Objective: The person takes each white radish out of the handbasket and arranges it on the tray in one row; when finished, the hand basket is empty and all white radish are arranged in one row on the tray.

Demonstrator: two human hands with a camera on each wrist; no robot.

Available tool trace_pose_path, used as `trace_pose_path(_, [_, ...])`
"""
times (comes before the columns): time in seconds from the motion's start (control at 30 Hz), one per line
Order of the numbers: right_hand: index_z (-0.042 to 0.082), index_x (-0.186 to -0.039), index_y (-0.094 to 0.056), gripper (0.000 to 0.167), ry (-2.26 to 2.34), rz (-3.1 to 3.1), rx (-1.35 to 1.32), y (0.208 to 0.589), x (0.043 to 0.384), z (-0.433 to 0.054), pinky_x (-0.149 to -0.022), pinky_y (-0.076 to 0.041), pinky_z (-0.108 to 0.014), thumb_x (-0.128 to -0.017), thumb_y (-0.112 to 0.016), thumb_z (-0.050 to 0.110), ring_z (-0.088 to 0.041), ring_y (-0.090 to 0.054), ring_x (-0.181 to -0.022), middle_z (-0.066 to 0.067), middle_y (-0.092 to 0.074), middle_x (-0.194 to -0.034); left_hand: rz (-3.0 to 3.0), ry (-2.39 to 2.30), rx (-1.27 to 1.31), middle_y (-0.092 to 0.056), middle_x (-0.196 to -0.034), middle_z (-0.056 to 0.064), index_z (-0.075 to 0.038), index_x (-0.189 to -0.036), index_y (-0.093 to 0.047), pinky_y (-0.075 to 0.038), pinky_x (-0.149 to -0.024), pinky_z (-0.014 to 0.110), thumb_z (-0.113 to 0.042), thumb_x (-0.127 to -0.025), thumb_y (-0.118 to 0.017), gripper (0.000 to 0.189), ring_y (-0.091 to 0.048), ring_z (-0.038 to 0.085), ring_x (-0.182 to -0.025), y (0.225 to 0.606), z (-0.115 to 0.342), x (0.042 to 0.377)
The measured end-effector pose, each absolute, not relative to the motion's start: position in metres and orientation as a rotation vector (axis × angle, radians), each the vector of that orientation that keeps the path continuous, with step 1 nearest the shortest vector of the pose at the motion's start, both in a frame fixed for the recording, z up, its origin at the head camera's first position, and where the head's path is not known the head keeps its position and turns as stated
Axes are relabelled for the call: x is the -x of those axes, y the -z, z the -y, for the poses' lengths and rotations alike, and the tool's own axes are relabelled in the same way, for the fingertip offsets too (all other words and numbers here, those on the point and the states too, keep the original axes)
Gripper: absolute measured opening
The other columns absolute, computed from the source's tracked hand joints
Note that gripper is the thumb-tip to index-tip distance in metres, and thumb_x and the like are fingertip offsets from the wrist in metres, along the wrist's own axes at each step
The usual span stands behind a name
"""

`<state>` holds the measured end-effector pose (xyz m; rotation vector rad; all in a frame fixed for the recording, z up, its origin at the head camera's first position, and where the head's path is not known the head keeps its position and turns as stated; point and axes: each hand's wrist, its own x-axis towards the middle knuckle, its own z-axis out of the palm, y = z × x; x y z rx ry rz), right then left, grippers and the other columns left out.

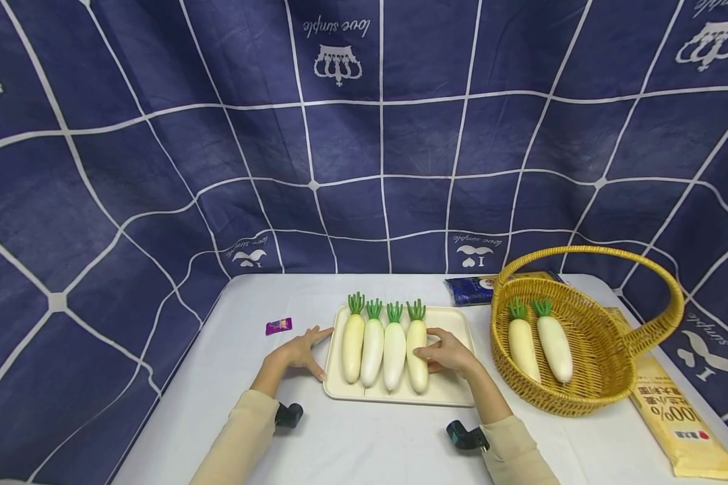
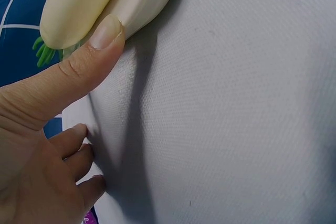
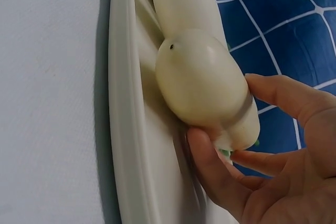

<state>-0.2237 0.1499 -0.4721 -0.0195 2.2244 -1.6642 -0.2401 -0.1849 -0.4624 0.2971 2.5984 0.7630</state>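
White table (image 1: 376, 441) carries the tray (image 1: 449, 318). On the tray's right half, the right hand (image 1: 451, 352) pinches the end radish (image 1: 417, 337); at its left rim, the left hand (image 1: 301, 350) is spread. Being smooth and round, this radish could slip and roll.

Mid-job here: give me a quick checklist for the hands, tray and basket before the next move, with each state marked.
1. Right hand on the rightmost radish: ok, thumb and fingers on its sides.
2. Grip firmness: cannot tell.
3. Left hand at the tray: ok, thumb and index at its left edge.
4. Four radishes on the tray side by side: ok.
5. Basket space: ok, bare weave right of its two radishes.
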Motion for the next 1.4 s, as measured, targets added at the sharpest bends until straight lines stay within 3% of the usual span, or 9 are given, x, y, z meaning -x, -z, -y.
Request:
trace_pose_path(0.33, [-0.012,-0.139,-0.029,0.075,1.629,-2.279,-0.013,0.4719,0.2227,-0.1500,-0.061,-0.058,-0.035,-0.082,-0.069,0.018,-0.020,-0.063,-0.067,-0.022,-0.060,-0.093,-2.604,-0.751,-0.291,-0.016,-0.153,0.026,-0.014,-0.146,-0.034,-0.011,-0.107,0.068,-0.015,-0.055,-0.089,0.106,-0.012,0.046,-0.139,0.4619,0.1845,0.2397])
trace_pose_path(0.63, [-0.013,-0.134,-0.035,0.070,1.604,-2.349,-0.048,0.4734,0.2189,-0.1523,-0.055,-0.056,-0.031,-0.082,-0.070,0.018,-0.016,-0.059,-0.059,-0.017,-0.062,-0.084,-2.564,-0.806,-0.331,-0.016,-0.152,0.026,-0.019,-0.146,-0.036,-0.008,-0.105,0.071,-0.028,-0.050,-0.091,0.110,-0.010,0.049,-0.138,0.4597,0.1878,0.2392])
trace_pose_path(0.77, [-0.016,-0.128,-0.041,0.065,1.605,-2.386,-0.064,0.4734,0.2169,-0.1535,-0.054,-0.056,-0.031,-0.080,-0.071,0.017,-0.015,-0.060,-0.058,-0.016,-0.064,-0.081,-2.575,-0.788,-0.328,-0.016,-0.152,0.026,-0.019,-0.146,-0.036,-0.009,-0.104,0.071,-0.026,-0.051,-0.091,0.110,-0.011,0.050,-0.138,0.4599,0.1870,0.2395])
trace_pose_path(0.97, [-0.018,-0.125,-0.044,0.060,1.624,-2.359,-0.054,0.4730,0.2174,-0.1535,-0.056,-0.057,-0.031,-0.081,-0.071,0.013,-0.015,-0.061,-0.059,-0.017,-0.065,-0.082,-2.605,-0.734,-0.294,-0.016,-0.152,0.026,-0.014,-0.146,-0.034,-0.012,-0.106,0.069,-0.016,-0.056,-0.089,0.106,-0.012,0.049,-0.138,0.4591,0.1837,0.2377])
trace_pose_path(1.4, [-0.017,-0.128,-0.043,0.062,1.607,-2.330,-0.038,0.4726,0.2198,-0.1497,-0.060,-0.058,-0.032,-0.082,-0.071,0.014,-0.017,-0.063,-0.062,-0.016,-0.062,-0.085,-2.570,-0.805,-0.316,-0.017,-0.152,0.027,-0.019,-0.146,-0.035,-0.009,-0.105,0.070,-0.027,-0.050,-0.091,0.112,-0.010,0.047,-0.139,0.4664,0.1887,0.2449])
